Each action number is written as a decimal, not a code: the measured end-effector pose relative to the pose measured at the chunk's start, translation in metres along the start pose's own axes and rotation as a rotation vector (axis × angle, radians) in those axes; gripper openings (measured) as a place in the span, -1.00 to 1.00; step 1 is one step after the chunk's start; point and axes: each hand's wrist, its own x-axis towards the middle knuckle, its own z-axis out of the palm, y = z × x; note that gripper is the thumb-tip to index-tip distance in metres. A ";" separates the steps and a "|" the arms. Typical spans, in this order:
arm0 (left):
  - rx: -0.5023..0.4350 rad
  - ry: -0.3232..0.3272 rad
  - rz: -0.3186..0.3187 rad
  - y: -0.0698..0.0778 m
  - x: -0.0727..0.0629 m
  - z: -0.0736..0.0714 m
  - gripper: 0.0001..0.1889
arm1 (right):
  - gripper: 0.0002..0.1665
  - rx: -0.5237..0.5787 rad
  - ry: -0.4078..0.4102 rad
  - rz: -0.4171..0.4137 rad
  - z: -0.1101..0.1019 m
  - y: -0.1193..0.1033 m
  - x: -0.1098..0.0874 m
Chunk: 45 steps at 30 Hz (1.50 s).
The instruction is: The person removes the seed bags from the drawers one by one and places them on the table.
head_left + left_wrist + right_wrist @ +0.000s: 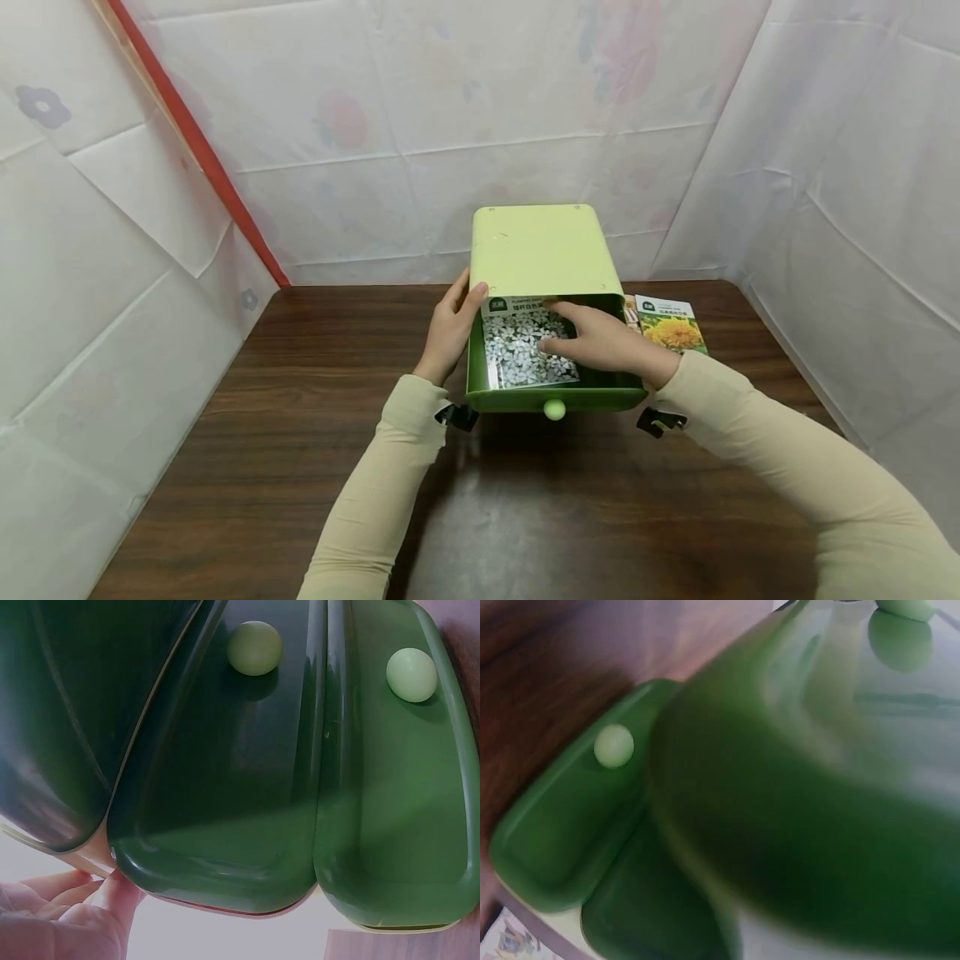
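Toward the rear edge of the desk [247,433], right of its middle, we find the light green cabinet [543,250]. Its dark green top drawer [510,402] stands pulled out; the middle drawer [225,787] and the lower drawer [405,787] sit closed beneath it.

Inside the top drawer we see the white-flower seed packet [517,362], face up, at the left wall. Our right hand [600,337] reaches over the drawer's right side, thumb and forefinger spread apart across the packet, without a visible grasp. Our left hand [450,321] steadies the cabinet at its upper left front corner — thumb on the edge, fingers extended along the side.

Note the obstructions: the cabinet top covers the rear of the drawer, and our right hand hides part of the packet. From the right wrist, the drawer blocks our view of that hand.

Toward the desk's rear right corner lies a yellow-flower packet [673,329] — partly behind our right sleeve [720,392] — with another packet [631,312] between it and the cabinet. White patterned sheeting [420,100] rises behind the rear edge.
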 end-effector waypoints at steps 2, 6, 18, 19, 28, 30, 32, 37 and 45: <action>0.000 0.004 0.005 0.000 -0.001 0.000 -0.28 | -0.15 0.031 0.007 0.001 0.001 -0.001 0.000; 0.007 0.010 0.011 -0.001 -0.001 0.001 -0.25 | -0.19 0.083 0.031 0.015 0.001 0.001 0.002; 0.000 0.010 0.026 0.000 -0.001 0.002 -0.23 | -0.23 0.302 0.038 0.039 -0.002 0.004 -0.002; -0.001 0.011 0.024 0.000 -0.001 0.002 -0.23 | -0.23 0.349 0.037 0.034 -0.002 0.004 -0.002; 0.004 -0.001 0.010 0.002 0.000 0.001 -0.30 | -0.21 0.564 0.071 0.130 0.001 0.000 -0.006; 0.001 -0.005 0.002 0.003 0.000 0.001 -0.30 | -0.22 0.577 0.079 0.142 0.001 -0.001 -0.006; 0.000 -0.009 -0.005 0.007 -0.001 0.001 -0.31 | -0.24 0.594 0.089 0.139 0.002 -0.001 -0.006; 0.010 -0.010 -0.014 0.027 -0.013 0.002 -0.31 | -0.27 0.657 0.100 0.142 0.002 0.001 -0.003; 0.002 -0.013 -0.022 0.035 -0.020 0.002 -0.31 | -0.20 0.711 -0.010 0.224 0.001 0.001 -0.003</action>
